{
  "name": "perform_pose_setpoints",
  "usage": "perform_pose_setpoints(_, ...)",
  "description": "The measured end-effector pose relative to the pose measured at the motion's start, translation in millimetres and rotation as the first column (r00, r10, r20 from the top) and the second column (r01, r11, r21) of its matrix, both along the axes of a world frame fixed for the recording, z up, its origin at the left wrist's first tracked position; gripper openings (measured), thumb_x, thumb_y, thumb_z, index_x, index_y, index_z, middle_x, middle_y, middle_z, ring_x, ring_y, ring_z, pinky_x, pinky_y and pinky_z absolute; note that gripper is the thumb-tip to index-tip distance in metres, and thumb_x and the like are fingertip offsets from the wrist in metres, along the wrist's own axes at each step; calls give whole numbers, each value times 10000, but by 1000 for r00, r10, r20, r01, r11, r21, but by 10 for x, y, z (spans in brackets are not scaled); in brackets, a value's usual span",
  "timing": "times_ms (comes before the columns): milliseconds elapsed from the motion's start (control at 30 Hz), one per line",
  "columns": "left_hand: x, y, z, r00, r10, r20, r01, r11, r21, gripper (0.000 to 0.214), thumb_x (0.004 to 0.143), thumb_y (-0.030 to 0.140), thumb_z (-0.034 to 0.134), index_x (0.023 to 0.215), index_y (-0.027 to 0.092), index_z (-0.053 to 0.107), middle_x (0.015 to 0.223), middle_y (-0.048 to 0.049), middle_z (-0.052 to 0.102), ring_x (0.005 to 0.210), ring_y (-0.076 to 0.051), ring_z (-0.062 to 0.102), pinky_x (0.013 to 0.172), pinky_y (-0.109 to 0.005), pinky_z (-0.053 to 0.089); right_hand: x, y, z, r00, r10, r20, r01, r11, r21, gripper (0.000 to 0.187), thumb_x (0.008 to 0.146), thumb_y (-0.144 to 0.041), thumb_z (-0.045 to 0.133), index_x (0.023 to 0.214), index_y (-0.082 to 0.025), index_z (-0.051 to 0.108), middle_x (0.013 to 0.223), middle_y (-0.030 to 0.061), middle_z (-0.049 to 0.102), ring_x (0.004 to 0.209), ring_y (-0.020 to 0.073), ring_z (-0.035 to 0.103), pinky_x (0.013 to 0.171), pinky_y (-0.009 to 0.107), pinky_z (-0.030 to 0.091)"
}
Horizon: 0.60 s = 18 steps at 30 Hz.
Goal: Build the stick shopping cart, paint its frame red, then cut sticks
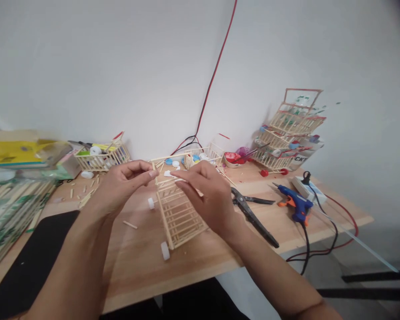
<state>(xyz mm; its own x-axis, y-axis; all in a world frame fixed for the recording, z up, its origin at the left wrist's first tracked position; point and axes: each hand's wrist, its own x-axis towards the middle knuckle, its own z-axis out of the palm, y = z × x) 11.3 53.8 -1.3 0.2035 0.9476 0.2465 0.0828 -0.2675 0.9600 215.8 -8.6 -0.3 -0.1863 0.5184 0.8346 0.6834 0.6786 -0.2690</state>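
Observation:
A small shopping cart made of thin wooden sticks [182, 218] stands on the table in front of me, with white cap-like wheels on its left side. My left hand [128, 180] pinches an upright stick at the cart's upper end between thumb and forefinger. Over the top of the cart is my right hand [208, 193], its thumb and forefinger drawn close together near a crossbar. Whatever those right fingertips hold is too small to make out. The right hand hides part of the cart's far side.
Pliers [253, 213] and a blue glue gun [295, 202] with cables lie to the right. Stacked stick carts [286, 133] stand behind them. At left are bundled sticks [16, 218], a black flat object [36, 262] and another stick cart [103, 160]. A red paint container [233, 159] sits near the wall.

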Motion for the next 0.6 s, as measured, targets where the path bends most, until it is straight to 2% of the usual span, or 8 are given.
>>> perform_pose_setpoints(100, 9, -22, 14, 1000, -5, 6, 5, 1000, 6, 153, 733, 330, 790, 728, 203, 706, 782, 16, 645, 763, -129, 558, 728, -241, 431, -130, -17, -75, 987, -107, 122, 118, 989, -86, 257, 1005, -273, 514, 1103, -239, 749, 754, 5, 537, 703, 125, 533, 627, 239, 415)
perform_pose_setpoints(233, 2, -31, 26, 1000, -13, -26, 14, 999, 40, 150, 743, 331, 775, 722, 203, 699, 782, 13, 650, 759, -133, 565, 722, -244, 438, -199, 31, -146, 949, -207, 236, 234, 968, -94, 231, 996, -252, 527, 1048, -273, 752, 745, -8, 527, 671, 112, 507, 549, 226, 327)
perform_pose_setpoints(600, 25, -61, 72, 998, -18, -52, 22, 997, 70, 162, 758, 335, 747, 709, 195, 683, 770, 8, 649, 740, -132, 572, 721, -246, 453, -271, 140, -231, 935, -234, 267, 272, 956, -113, 259, 1022, -299, 486, 945, -249, 728, 800, -7, 594, 683, 91, 509, 535, 221, 274)
